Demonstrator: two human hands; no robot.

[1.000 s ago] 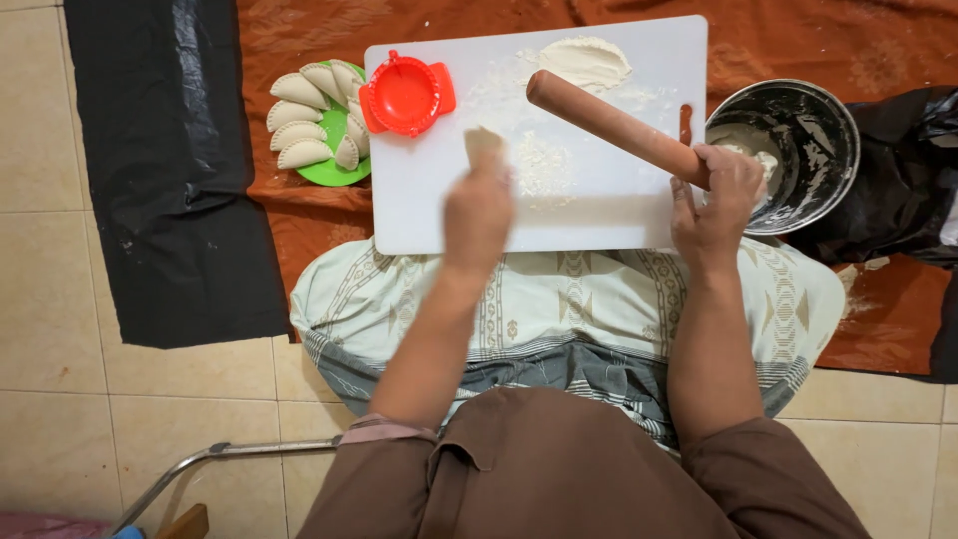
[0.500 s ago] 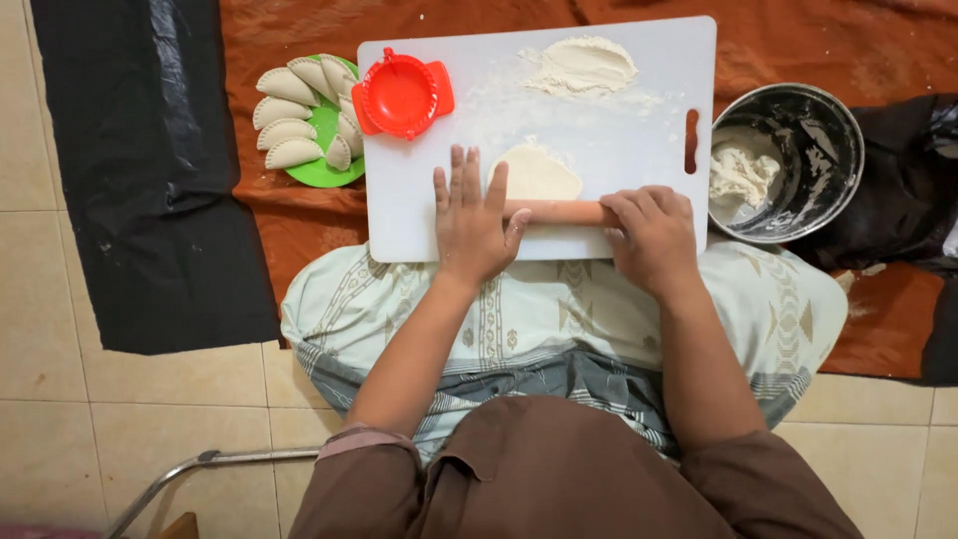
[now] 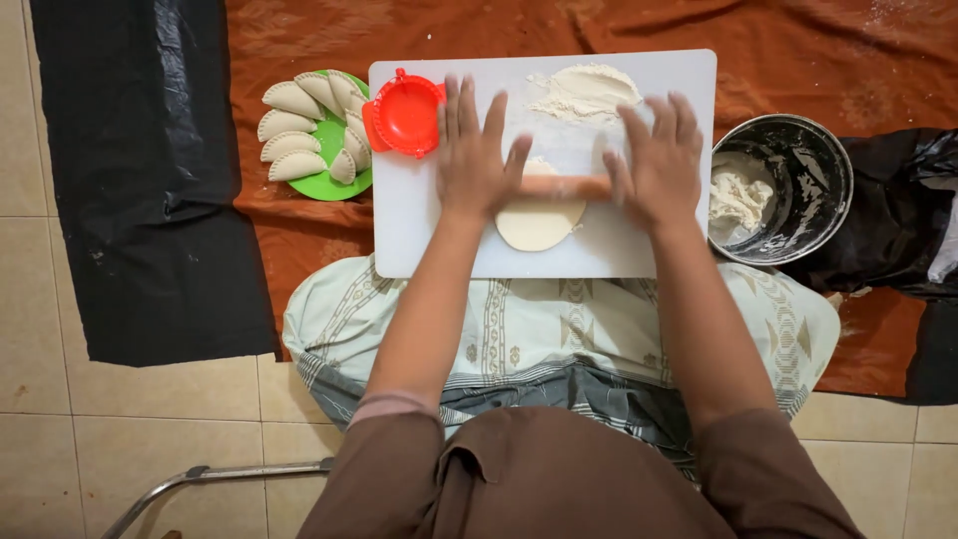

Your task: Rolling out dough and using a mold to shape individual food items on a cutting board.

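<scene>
Flat now, left hand (image 3: 477, 160) and right hand (image 3: 654, 165), fingers spread, palms on wooden rolling pin (image 3: 565, 186) over dough round (image 3: 537, 225).

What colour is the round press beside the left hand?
Red, clearest in the head view: the press sits on the white board, beside the left hand.

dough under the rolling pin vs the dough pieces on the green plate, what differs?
The dough sheet lies flat and round on the white board; the folded pieces are half-moons with crimped edges. The sheet is a single piece, partly covered by the rolling pin under the left hand and right hand; the pieces are several, fanned and overlapping on the green plate, untouched. Both are the same pale cream colour.
</scene>
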